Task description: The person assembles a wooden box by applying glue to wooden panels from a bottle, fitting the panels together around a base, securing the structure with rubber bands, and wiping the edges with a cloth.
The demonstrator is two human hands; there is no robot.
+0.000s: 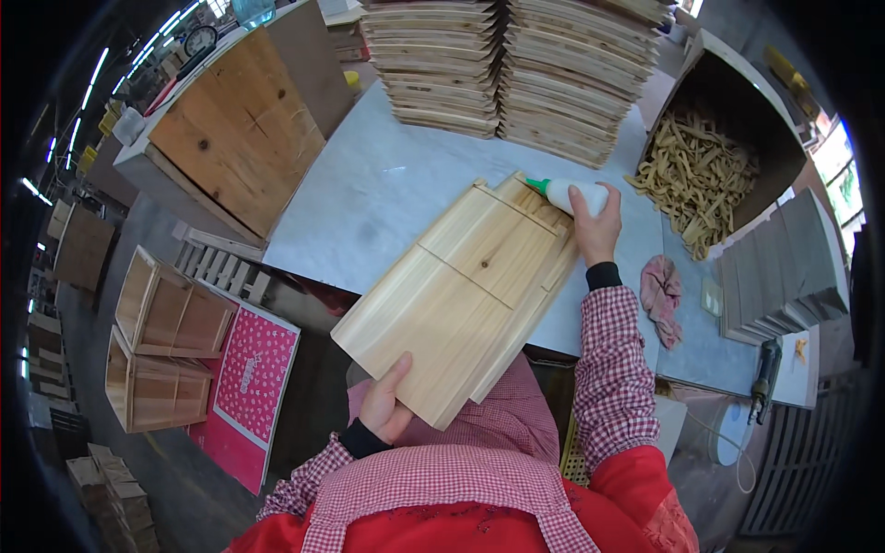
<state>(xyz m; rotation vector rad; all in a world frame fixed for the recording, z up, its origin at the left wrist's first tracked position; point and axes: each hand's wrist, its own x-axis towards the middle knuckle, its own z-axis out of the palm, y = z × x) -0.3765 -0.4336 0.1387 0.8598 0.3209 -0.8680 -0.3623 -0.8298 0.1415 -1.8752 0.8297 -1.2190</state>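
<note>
A pale wooden panel piece [452, 295] with grooves across it slants over the near edge of the table, its lower end above my lap. My left hand [387, 403] grips that lower end, thumb on top and the other fingers mostly hidden beneath. In my right hand [597, 221] is a white squeeze bottle [576, 197], lying almost level with its green nozzle pointing left. The nozzle tip is at the panel's far end, by a narrow end strip; whether it touches the wood, I cannot tell.
Two tall stacks of wooden boards [433, 69] stand at the back of the pale table [341, 203]. To the right are a tipped box of wooden strips [701, 175], a pink cloth [660, 300], grey sheets [779, 267] and a power tool [764, 378]. Wooden boxes [166, 392] sit lower left.
</note>
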